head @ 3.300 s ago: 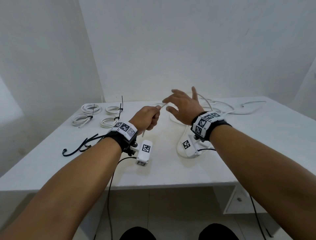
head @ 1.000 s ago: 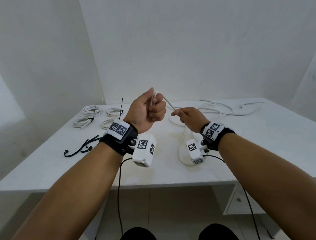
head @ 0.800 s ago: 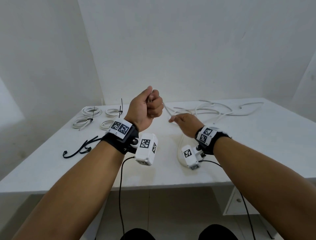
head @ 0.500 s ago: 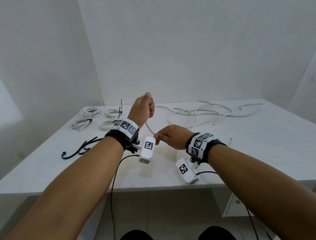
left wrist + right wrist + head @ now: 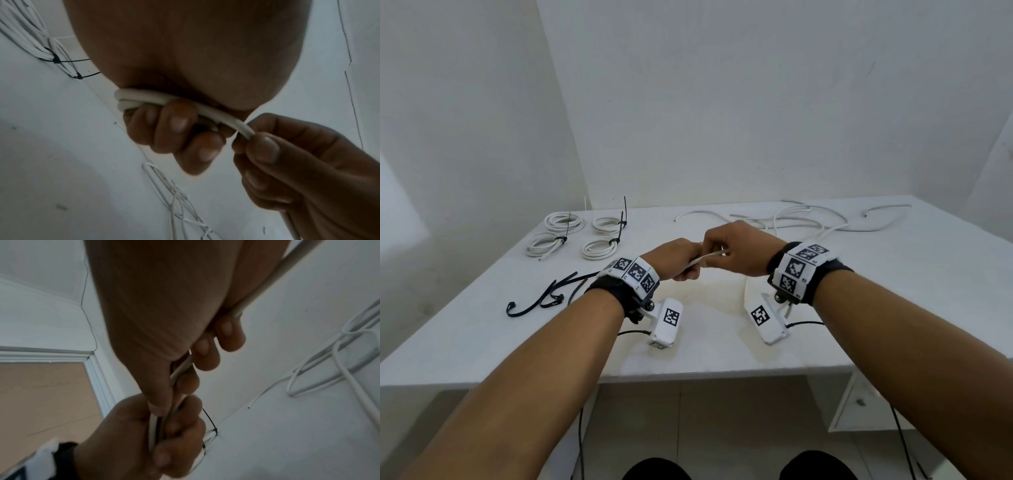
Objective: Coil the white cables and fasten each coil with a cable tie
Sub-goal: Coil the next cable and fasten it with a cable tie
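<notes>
Both hands meet over the middle of the white table (image 5: 722,349). My left hand (image 5: 678,258) is closed round turns of a white cable (image 5: 709,257), whose loops (image 5: 141,97) lie across the palm under the curled fingers. My right hand (image 5: 736,251) pinches the same cable (image 5: 244,129) between thumb and fingers just right of the left fist. In the right wrist view the cable (image 5: 180,369) runs through the right palm into the left hand (image 5: 156,441). The rest of it trails behind the right wrist.
Several coils (image 5: 599,248) fastened with black ties lie at the table's far left. Loose black cable ties (image 5: 544,296) lie near the left edge. Uncoiled white cables (image 5: 808,219) sprawl across the far right. A drawer unit (image 5: 859,404) stands under the table's right side.
The hands have come together and lower over the table. The right hand moved back up to the left fist with the cable, laying another turn on it.
</notes>
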{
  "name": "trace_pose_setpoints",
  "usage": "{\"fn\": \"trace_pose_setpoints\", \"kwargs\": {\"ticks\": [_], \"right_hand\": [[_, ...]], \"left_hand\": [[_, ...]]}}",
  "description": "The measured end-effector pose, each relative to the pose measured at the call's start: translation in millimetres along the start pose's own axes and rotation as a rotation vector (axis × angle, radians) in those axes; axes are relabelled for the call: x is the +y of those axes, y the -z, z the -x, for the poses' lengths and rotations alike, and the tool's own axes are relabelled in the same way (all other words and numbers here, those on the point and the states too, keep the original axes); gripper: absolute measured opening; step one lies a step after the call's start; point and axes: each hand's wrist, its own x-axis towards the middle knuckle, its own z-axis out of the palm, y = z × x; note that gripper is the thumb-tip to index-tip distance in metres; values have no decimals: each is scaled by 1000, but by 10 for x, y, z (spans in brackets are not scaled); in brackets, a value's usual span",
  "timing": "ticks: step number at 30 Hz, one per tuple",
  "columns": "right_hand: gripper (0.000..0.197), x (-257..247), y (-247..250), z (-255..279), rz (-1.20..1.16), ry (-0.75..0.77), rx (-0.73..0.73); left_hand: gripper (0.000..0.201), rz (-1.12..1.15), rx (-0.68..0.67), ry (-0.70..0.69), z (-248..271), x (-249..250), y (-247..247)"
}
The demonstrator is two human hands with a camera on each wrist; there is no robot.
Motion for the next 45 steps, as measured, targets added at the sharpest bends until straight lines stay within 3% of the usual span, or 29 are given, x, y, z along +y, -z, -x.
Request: {"fn": "trace_pose_setpoints", "kwargs": {"ticks": [4, 8, 18, 21, 24, 27, 30, 33, 37, 39, 41, 43, 45], "right_hand": [[12, 31, 131, -41, -2, -41, -19], [13, 112, 229, -41, -24, -100, -29], [15, 205, 149, 18, -239, -80, 148], [28, 151, -52, 42, -336, -85, 212], [38, 43, -147, 27, -350, -138, 184], [30, -2, -206, 16, -253, -154, 103], [24, -17, -246, 55, -349, -186, 80], [31, -79, -263, 72, -353, -177, 79], [30, -151, -324, 83, -354, -168, 109], [28, -175, -350, 112, -315, -154, 116], [26, -219, -366, 131, -244, -114, 53], [27, -298, -349, 121, -184, -66, -28], [26, -350, -309, 82, -146, -42, -46]], "left_hand": [[52, 226, -48, 26, 10, -109, -27], [54, 453, -107, 88, 65, -100, -105], [50, 901, -230, -115, 228, 83, -6], [51, 1067, -193, -223, 215, 194, -14], [54, 1205, -97, -279, 170, 235, -53], [56, 1373, 19, -353, 146, 274, -9], [57, 1469, 176, -446, 92, 346, 133], [49, 1482, 409, -455, 54, 378, 243], [46, 1551, 782, -366, -12, 280, 403], [45, 1520, 881, -325, -34, 226, 438], [45, 1290, 916, -288, -33, 185, 392], [46, 803, 860, -266, -15, 120, 270], [49, 310, 696, -223, 27, 25, 138]]}}
